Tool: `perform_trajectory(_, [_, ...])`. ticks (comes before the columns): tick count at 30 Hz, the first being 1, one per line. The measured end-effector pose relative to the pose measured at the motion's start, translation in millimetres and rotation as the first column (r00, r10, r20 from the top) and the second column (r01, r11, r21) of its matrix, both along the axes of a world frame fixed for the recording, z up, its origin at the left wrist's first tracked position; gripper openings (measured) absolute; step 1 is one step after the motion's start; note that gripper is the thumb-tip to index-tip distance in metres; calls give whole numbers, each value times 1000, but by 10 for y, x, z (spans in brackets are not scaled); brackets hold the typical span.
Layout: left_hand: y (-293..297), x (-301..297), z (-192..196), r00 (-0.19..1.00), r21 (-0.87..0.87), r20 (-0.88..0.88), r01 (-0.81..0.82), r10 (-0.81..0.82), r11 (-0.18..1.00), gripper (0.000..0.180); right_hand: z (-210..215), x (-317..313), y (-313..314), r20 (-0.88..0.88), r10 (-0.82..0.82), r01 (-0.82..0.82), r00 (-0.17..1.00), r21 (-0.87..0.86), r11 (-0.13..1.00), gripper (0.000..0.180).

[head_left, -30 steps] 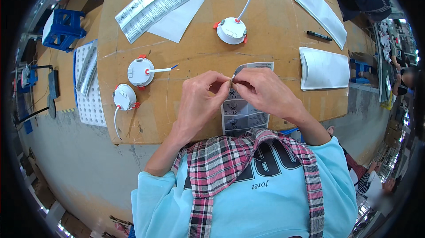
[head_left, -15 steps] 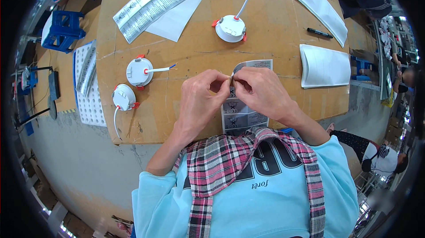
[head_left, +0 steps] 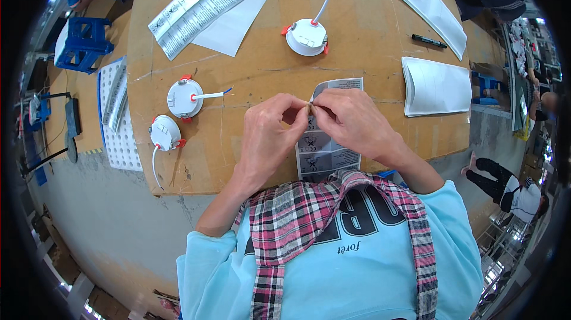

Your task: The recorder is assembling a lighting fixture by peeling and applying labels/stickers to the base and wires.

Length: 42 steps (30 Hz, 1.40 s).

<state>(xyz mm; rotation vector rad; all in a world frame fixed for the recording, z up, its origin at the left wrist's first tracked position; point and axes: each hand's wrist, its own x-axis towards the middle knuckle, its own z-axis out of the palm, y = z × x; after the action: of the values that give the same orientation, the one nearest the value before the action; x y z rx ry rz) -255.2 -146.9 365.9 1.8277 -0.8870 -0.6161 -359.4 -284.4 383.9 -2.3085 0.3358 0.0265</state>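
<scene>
In front of my chest, a sheet of grey printed labels (head_left: 326, 159) lies over the near edge of the table, its far edge lifted and bent. My left hand (head_left: 272, 132) and my right hand (head_left: 357, 125) meet at the left side of this sheet, thumbs and forefingers pinched together. Both pinches are on the sheet's edge; the exact bit between the fingertips is hidden. Three round white downlights with red clips rest around: one (head_left: 307, 38) beyond my hands with its cable upright, another (head_left: 184, 99) to the left, a third (head_left: 165, 133) nearer the left edge.
Across the cardboard-covered table (head_left: 250, 76) lie more label sheets (head_left: 208, 8) at far left, white paper stacks (head_left: 437, 87) at right and a black marker (head_left: 429, 41). A perforated white tray (head_left: 123, 141) stands off the left edge, near a blue stool (head_left: 85, 43). People are nearby.
My hands stay pinched in nearly the same spot. The label sheet's far edge has shifted slightly. At the right, a person in the background has moved.
</scene>
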Motion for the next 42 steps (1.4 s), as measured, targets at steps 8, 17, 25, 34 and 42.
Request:
perform_trajectory(8, [-14,26,-7,999,22,-36,-24,25,999,9,-18,5,38,-2,-48,48,999,-41,998,18])
perform_trajectory(17, [35,93,-13,975,-9,-223,13,-15,1000,10,37,12,23,-30,-81,83,996,110,990,15])
perform_trajectory(25, [-11,-50,-115,1000,-53,-6,-27,27,998,9,-3,-33,142,58,-112,115,992,-53,992,9])
perform_trajectory(34, [3,61,-182,997,-107,-62,-53,46,993,14,-49,-7,134,43,-112,117,993,-115,986,4])
perform_trajectory(42, [-30,195,-419,900,-119,-436,-65,6,991,16,29,-99,-84,-210,-170,234,963,335,913,14])
